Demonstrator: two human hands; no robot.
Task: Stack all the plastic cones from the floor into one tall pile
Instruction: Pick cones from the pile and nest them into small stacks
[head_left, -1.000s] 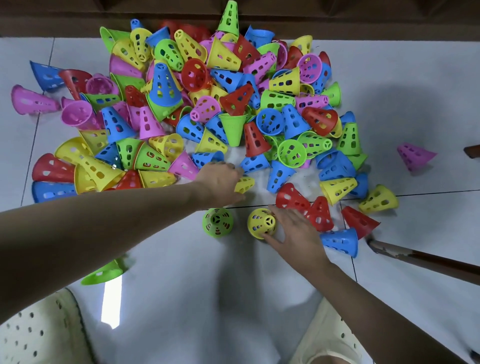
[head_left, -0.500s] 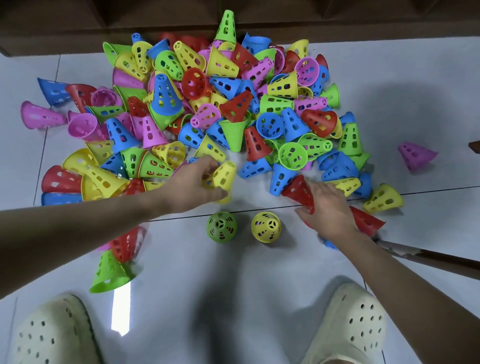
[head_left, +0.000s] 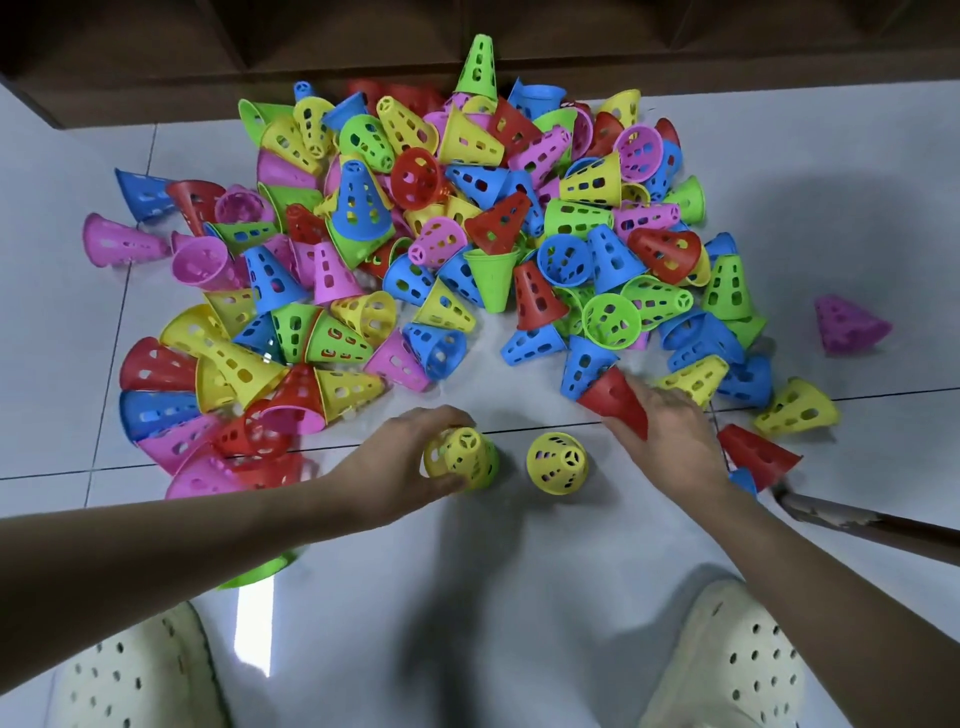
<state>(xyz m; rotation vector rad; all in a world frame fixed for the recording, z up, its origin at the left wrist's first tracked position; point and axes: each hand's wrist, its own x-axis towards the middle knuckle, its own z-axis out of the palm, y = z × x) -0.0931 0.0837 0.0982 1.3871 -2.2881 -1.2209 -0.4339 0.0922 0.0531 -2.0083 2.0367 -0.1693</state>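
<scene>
Head view: looks down on a white tiled floor (head_left: 857, 156) between two cream perforated clogs.
Landmark: upright yellow cone (head_left: 557, 463), standing alone on bare tile in front of the heap.
Heap of cones (head_left: 441, 249): red, blue, green, yellow and pink, mostly tipped over, spread behind the landmark and reaching back to a dark wooden base (head_left: 208, 47) along the far edge.
Left hand (head_left: 410, 470): just left of the landmark, fingers and thumb curled round a second yellow cone (head_left: 460, 457) that is tilted; a green edge shows under it, and whether it sits on another cone cannot be told.
Right hand (head_left: 670, 431): just right of and behind the landmark, fingers closed on a red cone (head_left: 613, 397) at the heap's near edge.
Stray pink cone (head_left: 849, 325): on its side, well apart to the right of the landmark.
Red cone on its side (head_left: 761, 457): right of the right hand, beside a brown stick (head_left: 883, 527) that lies across the tile.
Open room: bare tile in front of the landmark, between the clogs (head_left: 727, 660), and on the right past the heap.
Left edge: blurred pink and red cones left of the left hand.
</scene>
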